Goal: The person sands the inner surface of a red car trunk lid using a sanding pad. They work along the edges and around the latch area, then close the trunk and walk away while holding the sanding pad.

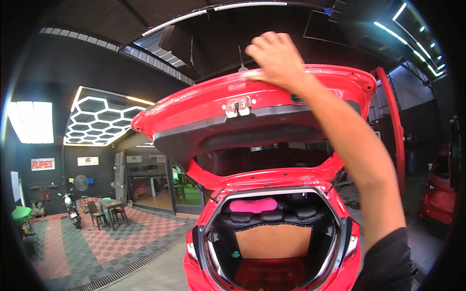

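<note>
My right hand (pixel 275 60) is raised to the upper edge of the open red tailgate (pixel 179 109), its thumb against the red metal and its loosely bent fingers above the edge, apart from the thumb. A metal latch (pixel 238 107) and dark inner trim (pixel 208 131) are on the tailgate's underside. Below is the open boot of the red hatchback (pixel 191 262), with a tan board (pixel 272 240) upright against the rear seatbacks and a pink item (pixel 252 204) beyond them. My left hand is out of view.
A dark table with chairs (pixel 114 206), a motorcycle (pixel 75 213) and a fan (pixel 80 182) stand on checkered tiles at left. Glass doors (pixel 148 184) are behind. At right are a red upright post (pixel 393 121) and another red car (pixel 432 201). Hexagon lights (pixel 97 121) glow at left.
</note>
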{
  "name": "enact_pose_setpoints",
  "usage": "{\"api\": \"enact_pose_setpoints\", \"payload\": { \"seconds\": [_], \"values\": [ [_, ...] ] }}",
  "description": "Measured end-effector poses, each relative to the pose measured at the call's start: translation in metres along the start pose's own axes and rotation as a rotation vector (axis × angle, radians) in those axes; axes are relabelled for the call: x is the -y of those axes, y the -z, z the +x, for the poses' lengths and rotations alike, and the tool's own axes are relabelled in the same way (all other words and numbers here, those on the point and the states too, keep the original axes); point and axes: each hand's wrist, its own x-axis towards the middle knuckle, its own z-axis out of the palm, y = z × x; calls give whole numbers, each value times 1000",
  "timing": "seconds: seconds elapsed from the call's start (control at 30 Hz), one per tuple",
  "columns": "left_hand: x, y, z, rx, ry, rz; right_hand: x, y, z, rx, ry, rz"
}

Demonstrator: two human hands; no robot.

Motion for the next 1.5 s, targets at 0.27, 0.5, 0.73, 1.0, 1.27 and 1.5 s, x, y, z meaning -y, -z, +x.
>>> {"api": "enact_pose_setpoints", "payload": {
  "seconds": [0.27, 0.5, 0.73, 1.0, 1.27, 1.5],
  "values": [
    [-2, -50, 10, 206, -108, 246, 68, -24, 34, 267, -240, -88],
    [5, -68, 15, 296, -179, 396, -93, 45, -129, -87, -394, -544],
    [-77, -123, 37, 343, -417, 106, -39, 66, -184, -21, -288, -24],
    [-268, -123, -78, 477, -740, -642, 11, 7, -179, 41, -261, 147],
    [-349, -63, -158, 417, -761, -695, 2, 6, -175, -170, -300, 276],
    [-427, -11, -305, -109, -1306, -607, 23, 50, -189, -226, -362, 389]
  ]
}}
